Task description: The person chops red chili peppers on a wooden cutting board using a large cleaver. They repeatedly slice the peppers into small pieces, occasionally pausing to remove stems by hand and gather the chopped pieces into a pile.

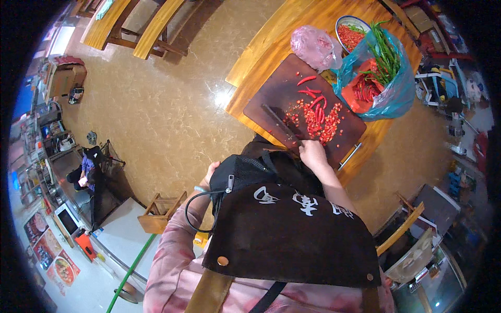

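My right hand (313,153) grips the handle of a kitchen knife (280,122) at the near edge of a dark cutting board (270,88). The blade rests low over the board, beside chopped red chili peppers (330,123) and several whole red chilies (306,80). My left hand (213,171) hangs at my left side, away from the board, partly hidden by a black bag; its fingers cannot be made out. Past the board stand a blue plastic bag (405,96) with green and red chilies, a pink plastic bag (311,45) and an enamel bowl (354,19) of chopped chilies.
The board lies on a wooden table (250,58). Wooden benches (156,25) stand at the upper left, and a wooden stool (158,219) is close behind my left arm. A seated person (87,174) is at the far left. A green pole (131,272) slants at the lower left.
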Demonstrator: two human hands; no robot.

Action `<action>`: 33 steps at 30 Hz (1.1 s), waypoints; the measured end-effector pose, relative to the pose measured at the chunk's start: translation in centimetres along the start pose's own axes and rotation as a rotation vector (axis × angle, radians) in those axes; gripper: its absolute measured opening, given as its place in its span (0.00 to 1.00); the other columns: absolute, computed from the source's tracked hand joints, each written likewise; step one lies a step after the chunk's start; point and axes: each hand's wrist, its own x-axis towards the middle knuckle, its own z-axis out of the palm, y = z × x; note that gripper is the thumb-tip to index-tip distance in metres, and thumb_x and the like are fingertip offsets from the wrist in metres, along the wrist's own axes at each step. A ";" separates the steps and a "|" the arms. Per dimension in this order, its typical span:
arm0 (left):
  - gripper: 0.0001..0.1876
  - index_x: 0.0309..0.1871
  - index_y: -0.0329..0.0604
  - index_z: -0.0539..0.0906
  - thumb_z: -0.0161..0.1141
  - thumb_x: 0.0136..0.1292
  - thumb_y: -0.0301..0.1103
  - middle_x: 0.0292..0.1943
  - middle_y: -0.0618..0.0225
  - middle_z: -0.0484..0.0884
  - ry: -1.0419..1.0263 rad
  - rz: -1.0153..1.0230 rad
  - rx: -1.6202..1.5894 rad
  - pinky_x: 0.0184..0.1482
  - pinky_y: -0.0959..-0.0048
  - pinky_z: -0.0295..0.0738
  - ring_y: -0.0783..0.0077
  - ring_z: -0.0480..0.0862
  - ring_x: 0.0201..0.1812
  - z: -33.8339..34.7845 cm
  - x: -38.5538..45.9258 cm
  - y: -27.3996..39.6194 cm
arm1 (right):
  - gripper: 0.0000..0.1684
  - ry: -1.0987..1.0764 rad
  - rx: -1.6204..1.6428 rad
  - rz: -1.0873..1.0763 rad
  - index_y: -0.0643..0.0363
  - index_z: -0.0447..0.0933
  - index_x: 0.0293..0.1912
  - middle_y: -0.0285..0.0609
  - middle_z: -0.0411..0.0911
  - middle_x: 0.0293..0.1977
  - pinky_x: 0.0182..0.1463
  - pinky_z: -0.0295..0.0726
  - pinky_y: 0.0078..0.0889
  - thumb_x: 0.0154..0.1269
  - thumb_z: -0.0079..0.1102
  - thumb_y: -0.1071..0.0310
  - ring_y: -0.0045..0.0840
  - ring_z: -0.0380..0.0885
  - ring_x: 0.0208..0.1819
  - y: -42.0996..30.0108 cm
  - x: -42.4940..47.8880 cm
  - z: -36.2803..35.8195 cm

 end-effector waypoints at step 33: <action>0.07 0.35 0.38 0.77 0.59 0.51 0.25 0.28 0.73 0.77 -0.333 -0.609 1.929 0.41 0.79 0.69 0.80 0.74 0.35 18.2 9.2 7.6 | 0.10 0.162 0.064 0.185 0.61 0.76 0.30 0.55 0.76 0.25 0.35 0.75 0.44 0.47 0.48 0.73 0.45 0.76 0.30 1.3 -3.4 -0.1</action>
